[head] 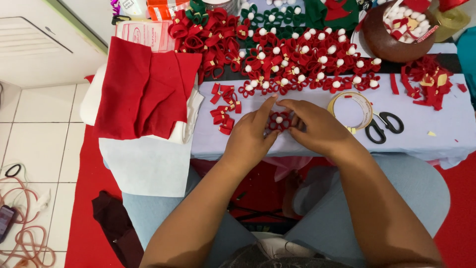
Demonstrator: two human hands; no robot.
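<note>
Both hands meet over a small red felt flower [279, 121] with a white pompom centre, lying on the pale blue table cover [317, 144]. My left hand [250, 134] pinches the flower's left side and my right hand [315, 126] holds its right side, fingers curled around the petals. Several loose red felt loops [224, 106] lie just left of my left hand. Beyond the hands, a large heap of finished red flowers with white centres [302, 64] covers the back of the table.
A roll of clear tape [351, 109] and black scissors [384, 126] lie right of my right hand. Folded red felt [144, 89] rests on white fabric at left. A brown bowl of pompoms [396, 30], red scraps [426, 84] and green flowers [272, 17] sit farther back.
</note>
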